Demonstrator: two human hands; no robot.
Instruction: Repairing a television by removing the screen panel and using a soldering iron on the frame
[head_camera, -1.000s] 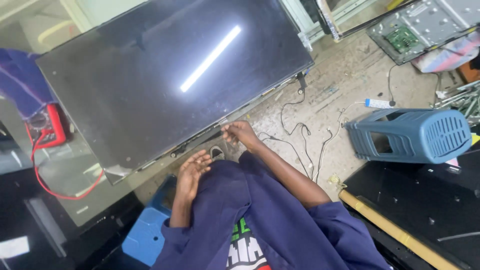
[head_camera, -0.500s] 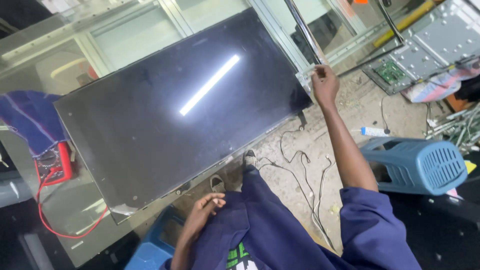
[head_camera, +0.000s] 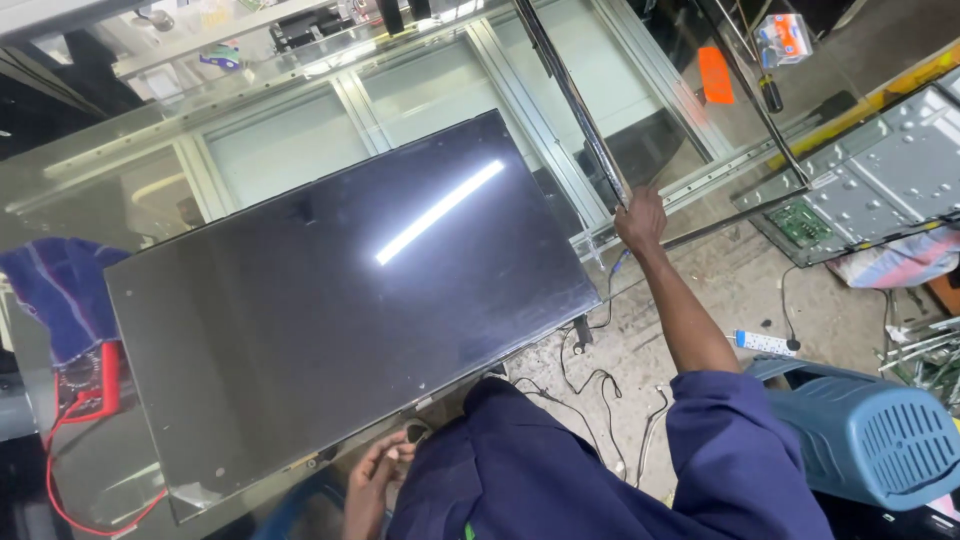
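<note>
A large flat dark screen panel (head_camera: 340, 310) lies face up on the glass worktop, reflecting a strip light. My right hand (head_camera: 640, 218) is stretched out past the panel's far right corner and is closed on the lower end of a long thin dark frame strip (head_camera: 572, 95) that leans up against the glass display case. My left hand (head_camera: 375, 478) rests low by my knee at the panel's near edge, fingers loosely curled, holding nothing that I can see. My blue sleeve and trouser leg fill the bottom of the view.
A red multimeter (head_camera: 88, 385) with a red lead sits left of the panel under a blue cloth (head_camera: 55, 290). Loose black cables (head_camera: 590, 390), a white power strip (head_camera: 765, 343), a blue plastic stool (head_camera: 880, 435) and a metal back chassis with green circuit board (head_camera: 870, 190) lie right.
My right hand has moved from the panel's near edge up and away to the leaning frame strip and closed on it. My left hand has dropped lower beside my knee.
</note>
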